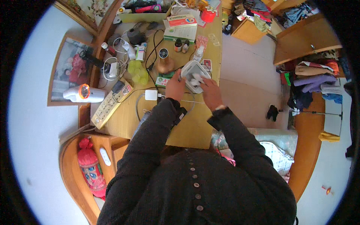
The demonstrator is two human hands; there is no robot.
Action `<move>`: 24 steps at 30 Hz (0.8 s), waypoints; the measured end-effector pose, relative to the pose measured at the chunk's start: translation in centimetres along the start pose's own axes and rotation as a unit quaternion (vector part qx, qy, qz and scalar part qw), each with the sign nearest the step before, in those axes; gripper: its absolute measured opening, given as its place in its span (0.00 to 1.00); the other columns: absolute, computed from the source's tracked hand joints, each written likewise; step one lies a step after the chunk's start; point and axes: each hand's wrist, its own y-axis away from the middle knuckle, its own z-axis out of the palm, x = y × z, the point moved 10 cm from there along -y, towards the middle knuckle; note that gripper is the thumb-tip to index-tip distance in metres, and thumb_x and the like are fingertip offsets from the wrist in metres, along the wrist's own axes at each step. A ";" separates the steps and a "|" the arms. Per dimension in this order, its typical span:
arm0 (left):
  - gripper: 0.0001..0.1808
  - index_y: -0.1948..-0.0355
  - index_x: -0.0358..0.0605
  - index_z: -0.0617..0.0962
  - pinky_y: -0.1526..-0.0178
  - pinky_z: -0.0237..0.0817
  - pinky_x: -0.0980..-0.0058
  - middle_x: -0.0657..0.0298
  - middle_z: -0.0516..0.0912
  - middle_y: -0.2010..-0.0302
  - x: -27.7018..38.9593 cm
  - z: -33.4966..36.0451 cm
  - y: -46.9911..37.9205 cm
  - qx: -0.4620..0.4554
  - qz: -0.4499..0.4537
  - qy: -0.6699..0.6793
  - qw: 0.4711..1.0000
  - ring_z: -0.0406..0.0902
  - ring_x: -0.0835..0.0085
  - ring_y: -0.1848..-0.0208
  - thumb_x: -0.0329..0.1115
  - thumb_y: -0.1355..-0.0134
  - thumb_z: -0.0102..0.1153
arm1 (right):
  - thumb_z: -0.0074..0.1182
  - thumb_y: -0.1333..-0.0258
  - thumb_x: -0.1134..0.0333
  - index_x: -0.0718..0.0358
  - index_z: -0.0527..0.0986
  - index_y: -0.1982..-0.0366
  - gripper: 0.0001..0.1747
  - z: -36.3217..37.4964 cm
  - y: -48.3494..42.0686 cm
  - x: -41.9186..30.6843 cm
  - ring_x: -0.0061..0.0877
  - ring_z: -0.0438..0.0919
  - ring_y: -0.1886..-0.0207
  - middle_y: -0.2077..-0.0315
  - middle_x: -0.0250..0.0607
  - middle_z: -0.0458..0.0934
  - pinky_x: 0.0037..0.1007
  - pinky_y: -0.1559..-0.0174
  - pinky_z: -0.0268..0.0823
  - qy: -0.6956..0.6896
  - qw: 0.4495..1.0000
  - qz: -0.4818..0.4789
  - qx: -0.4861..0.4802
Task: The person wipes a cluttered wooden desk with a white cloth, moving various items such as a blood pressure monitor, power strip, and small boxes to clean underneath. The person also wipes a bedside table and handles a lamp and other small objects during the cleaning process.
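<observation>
A white Omron blood pressure monitor point(186, 68) with a grey display panel is tilted up on the wooden desk point(194, 123). Its left edge is gripped by my left hand point(175, 87). My right hand point(211, 92) is at its right side, fingers pressing a crumpled white tissue or cloth point(196, 80) against the panel. Just left of my left hand lies a small green-and-white box point(162, 81). Behind the monitor stands a clear spray bottle point(199, 53). A copper-coloured rounded device point(165, 65) is to the left.
Cables cross the desk around a white charger point(151, 95) and a power strip point(111, 104). A white flashlight point(84, 94), a yellow-green lumpy object point(137, 72) and small dark bottles point(178, 45) stand nearby. Cartons point(180, 32) are stacked farther back. The desk's right edge borders the floor.
</observation>
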 end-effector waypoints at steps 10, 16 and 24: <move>0.31 0.42 0.38 0.69 0.54 0.70 0.57 0.43 0.82 0.58 -1.5 1.2 -2.1 -0.073 -0.012 0.073 0.995 0.80 0.47 0.56 0.41 0.43 0.62 | 0.54 0.52 0.72 0.58 0.77 0.53 0.20 1.8 -4.5 2.7 0.47 0.71 0.43 0.48 0.54 0.74 0.42 0.40 0.64 0.009 0.994 0.081 0.068; 0.31 0.39 0.38 0.67 0.72 0.71 0.68 0.52 0.83 0.64 -3.2 2.5 -2.4 -0.111 -0.028 0.079 0.990 0.82 0.65 0.64 0.43 0.38 0.59 | 0.55 0.50 0.72 0.61 0.76 0.52 0.20 3.4 2.0 10.2 0.45 0.71 0.43 0.49 0.50 0.74 0.38 0.40 0.62 -0.077 0.954 0.289 -0.014; 0.27 0.41 0.39 0.72 0.44 0.67 0.64 0.45 0.79 0.48 0.3 -1.4 0.5 0.014 0.001 0.088 0.996 0.78 0.55 0.46 0.40 0.39 0.59 | 0.57 0.49 0.70 0.63 0.77 0.54 0.18 4.1 1.2 11.2 0.34 0.78 0.51 0.54 0.45 0.79 0.31 0.48 0.68 -0.256 0.907 0.330 -0.045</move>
